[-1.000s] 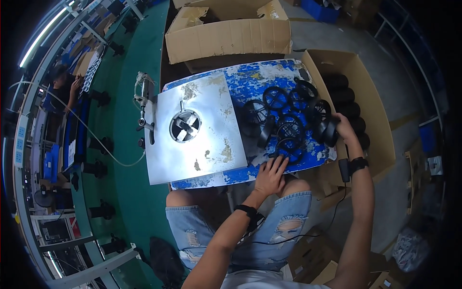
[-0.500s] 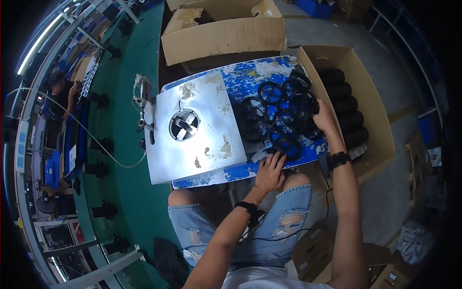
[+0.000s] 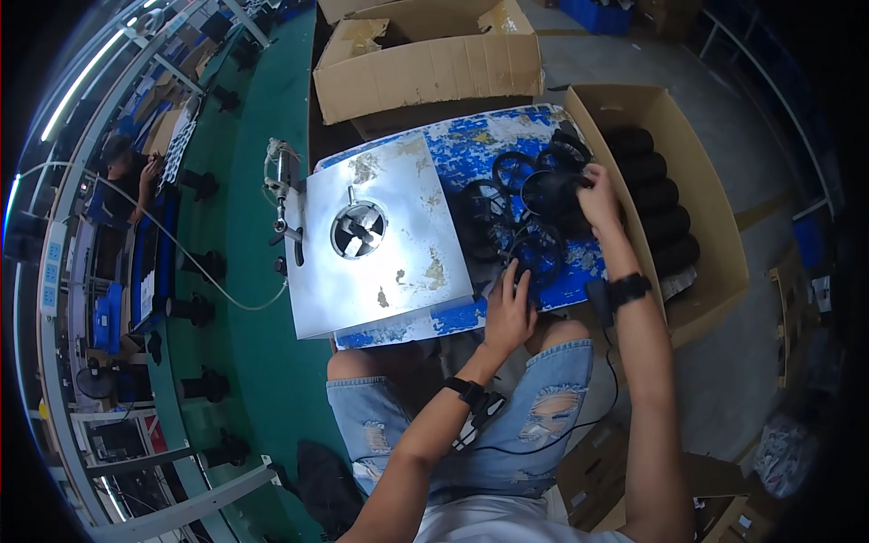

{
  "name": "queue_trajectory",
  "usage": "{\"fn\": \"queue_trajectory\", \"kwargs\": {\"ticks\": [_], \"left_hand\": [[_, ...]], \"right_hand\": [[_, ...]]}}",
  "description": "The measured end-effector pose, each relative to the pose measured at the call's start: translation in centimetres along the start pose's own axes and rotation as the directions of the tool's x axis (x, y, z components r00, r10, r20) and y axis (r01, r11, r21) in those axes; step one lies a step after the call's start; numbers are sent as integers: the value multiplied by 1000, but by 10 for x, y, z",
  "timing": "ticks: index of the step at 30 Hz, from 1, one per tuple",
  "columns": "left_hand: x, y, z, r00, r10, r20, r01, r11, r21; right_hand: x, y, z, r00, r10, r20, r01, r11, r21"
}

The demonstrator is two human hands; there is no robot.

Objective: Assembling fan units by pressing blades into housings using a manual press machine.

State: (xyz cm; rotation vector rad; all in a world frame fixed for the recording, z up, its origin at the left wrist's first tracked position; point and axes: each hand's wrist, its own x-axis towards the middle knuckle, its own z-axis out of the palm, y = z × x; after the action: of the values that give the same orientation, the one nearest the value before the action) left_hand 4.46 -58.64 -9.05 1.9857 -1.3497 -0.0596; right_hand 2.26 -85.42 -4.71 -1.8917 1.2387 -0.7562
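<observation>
Several black spoked wheels lie in a cluster on the right part of a worn blue-and-white tabletop (image 3: 453, 319). My right hand (image 3: 599, 201) is closed on the edge of a dark, blurred wheel (image 3: 550, 194) at the cluster's right side. My left hand (image 3: 512, 308) is at the table's near edge, fingers stretched out, its fingertips against the nearest wheel (image 3: 538, 255). To the left, a shiny metal plate (image 3: 407, 290) covers part of the table. A round opening in it holds a black spoked piece (image 3: 359, 230).
An open carton (image 3: 715, 190) at the right holds a row of black cylindrical parts (image 3: 665, 223). Behind the table stands another carton (image 3: 434, 74). A metal clamp-like fixture with a hose (image 3: 282, 190) stands left of the plate. Further left, a person (image 3: 122, 181) sits at a workbench.
My right hand has moved up and slightly left, shifting the wheel it grips. My left hand has moved forward along the nearest wheel. The whole view has shifted slightly.
</observation>
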Motion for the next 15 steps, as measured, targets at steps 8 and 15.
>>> {"fn": "queue_trajectory", "kwargs": {"ticks": [8, 15], "left_hand": [[-22, -7, 7, 1000, 11, 28, -9, 995, -102], [-8, -12, 5, 1000, 8, -24, -10, 999, -49]], "right_hand": [[2, -50, 41, 961, 94, 261, -41, 978, -203], [-22, -27, 23, 911, -180, 371, 262, 947, -184]]}}
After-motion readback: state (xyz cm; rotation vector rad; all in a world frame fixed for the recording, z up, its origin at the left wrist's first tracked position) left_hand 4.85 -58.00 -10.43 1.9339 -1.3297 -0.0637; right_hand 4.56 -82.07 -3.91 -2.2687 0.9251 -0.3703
